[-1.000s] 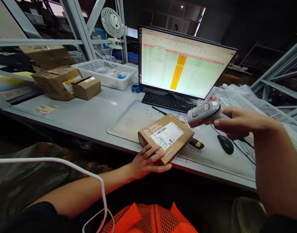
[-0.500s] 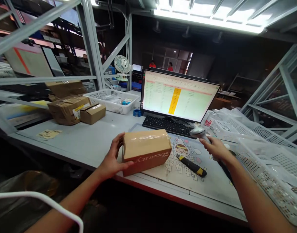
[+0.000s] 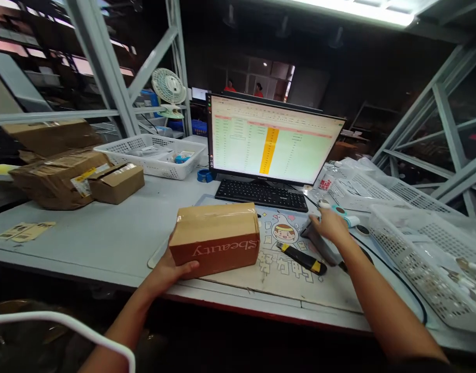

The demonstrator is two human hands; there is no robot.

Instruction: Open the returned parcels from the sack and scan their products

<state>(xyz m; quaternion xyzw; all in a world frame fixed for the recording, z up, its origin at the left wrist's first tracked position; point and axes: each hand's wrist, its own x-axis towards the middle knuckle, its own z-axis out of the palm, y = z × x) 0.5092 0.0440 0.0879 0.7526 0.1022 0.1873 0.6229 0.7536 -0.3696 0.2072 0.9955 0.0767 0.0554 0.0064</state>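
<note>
My left hand (image 3: 169, 269) grips the left end of a brown cardboard box (image 3: 214, 256), its thumb on the front face and its other fingers hidden behind. White lettering reading "sbeauty" runs along that face, and shiny tape covers the top. To the right, a grey handheld barcode scanner (image 3: 324, 248) lies on the printed desk mat (image 3: 269, 285). Over and just beyond it is my right hand (image 3: 331, 224), thumb and fingers apart, the fingertips partly hidden. A black and yellow utility knife (image 3: 302, 258) rests on the mat between box and scanner.
Behind the mat stand a keyboard (image 3: 261, 195) and a lit monitor (image 3: 275, 142). White baskets (image 3: 428, 280) line the right side; another basket (image 3: 152, 163) is at back left, near a small carton (image 3: 116, 184) and a crumpled box (image 3: 55, 181). A black cable (image 3: 397, 272) crosses the right side.
The scanner, held in my right hand before, now lies on the mat, and that hand is past its handle. The box is turned slightly, showing more of its lettered face. The view has shifted.
</note>
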